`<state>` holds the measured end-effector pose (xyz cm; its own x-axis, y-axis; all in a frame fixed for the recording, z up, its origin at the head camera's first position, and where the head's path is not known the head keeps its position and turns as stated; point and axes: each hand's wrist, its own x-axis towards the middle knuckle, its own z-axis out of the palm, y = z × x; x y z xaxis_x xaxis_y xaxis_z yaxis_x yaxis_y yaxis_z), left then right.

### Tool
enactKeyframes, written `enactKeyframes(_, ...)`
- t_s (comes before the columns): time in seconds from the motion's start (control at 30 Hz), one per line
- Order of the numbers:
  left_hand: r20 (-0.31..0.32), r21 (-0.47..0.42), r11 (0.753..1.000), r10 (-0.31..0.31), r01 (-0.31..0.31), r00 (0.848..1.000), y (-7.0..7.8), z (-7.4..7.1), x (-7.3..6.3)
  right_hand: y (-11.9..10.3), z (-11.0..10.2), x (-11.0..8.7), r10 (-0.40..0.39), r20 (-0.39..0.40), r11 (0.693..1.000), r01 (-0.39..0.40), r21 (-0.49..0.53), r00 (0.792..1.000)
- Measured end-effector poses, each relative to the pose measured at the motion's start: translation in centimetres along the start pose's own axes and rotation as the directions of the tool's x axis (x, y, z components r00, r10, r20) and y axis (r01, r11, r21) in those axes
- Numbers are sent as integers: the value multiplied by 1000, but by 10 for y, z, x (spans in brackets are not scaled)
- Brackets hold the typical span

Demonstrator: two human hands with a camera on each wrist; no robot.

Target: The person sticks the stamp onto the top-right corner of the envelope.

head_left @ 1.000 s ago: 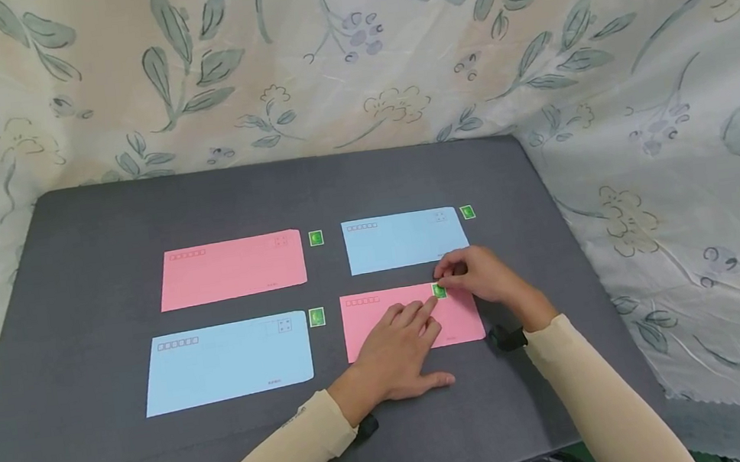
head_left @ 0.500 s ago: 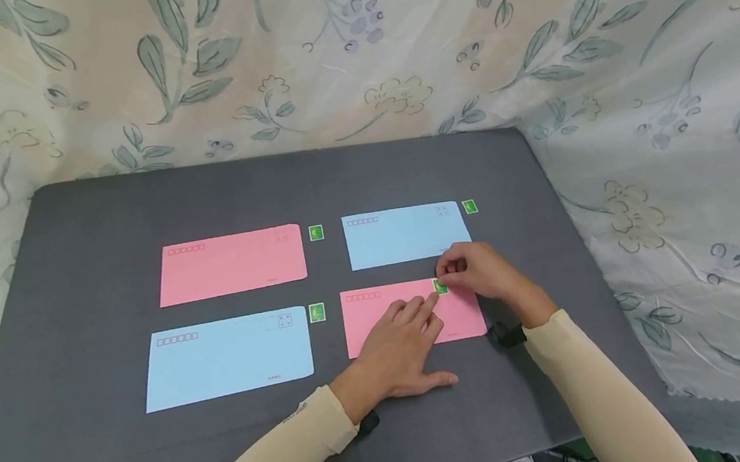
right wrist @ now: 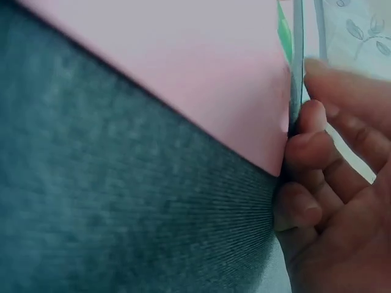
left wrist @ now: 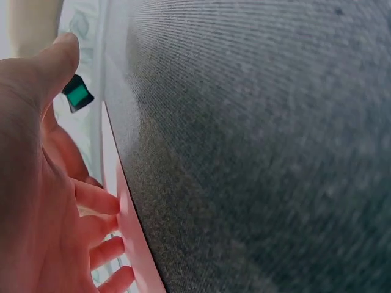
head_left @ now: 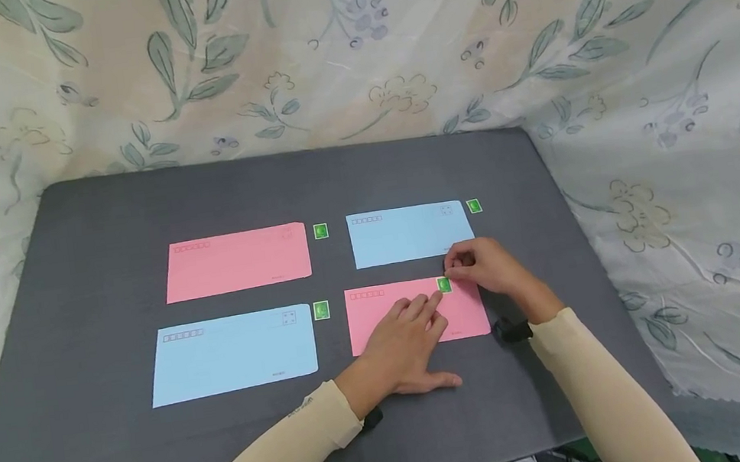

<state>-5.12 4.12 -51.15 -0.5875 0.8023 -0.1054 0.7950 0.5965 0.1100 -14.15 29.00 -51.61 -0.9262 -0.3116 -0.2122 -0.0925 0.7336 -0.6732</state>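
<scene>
A pink envelope point(head_left: 467, 319) lies at the near right of the dark table, with a small green stamp point(head_left: 444, 285) at its top edge, toward the right. My left hand point(head_left: 394, 347) rests across this envelope with fingers spread, its index fingertip at the stamp's lower edge. In the left wrist view, the fingers point(left wrist: 105, 251) stretch over the pink paper. My right hand point(head_left: 488, 266) is bent at the stamp's upper right corner, thumb and index close together. The right wrist view shows curled fingers point(right wrist: 308, 152) beside the envelope; I cannot tell whether they grip the stamp.
A blue envelope point(head_left: 236, 355) lies near left, a pink one point(head_left: 238, 262) far left and another blue one point(head_left: 405, 234) far right. Green stamps point(head_left: 321, 310) lie beside their right edges. Floral cloth point(head_left: 348, 49) surrounds the table; cables point(head_left: 571, 460) show below its front edge.
The head view has shifted a little. My right fingertips sit very slightly farther right of the stamp; my left hand and the stamp keep their places on the envelope.
</scene>
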Motion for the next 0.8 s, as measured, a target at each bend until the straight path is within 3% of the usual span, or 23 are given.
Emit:
enactKeyframes(0.37, 29, -2, 1000, -7, 8, 1000, 2, 1, 1, -3, 2, -3, -32, 27, 999, 33, -37, 999)
enactKeyframes(0.6, 4, 23, 999, 28, -29, 1000, -2, -3, 6, -2, 0, -6, -15, 19, 999, 16, -37, 1000)
enactKeyframes(0.8, 13, 3, 1000, 22, -22, 1000, -6, -5, 8, -3, 1, -4, -22, 20, 998, 23, -52, 1000)
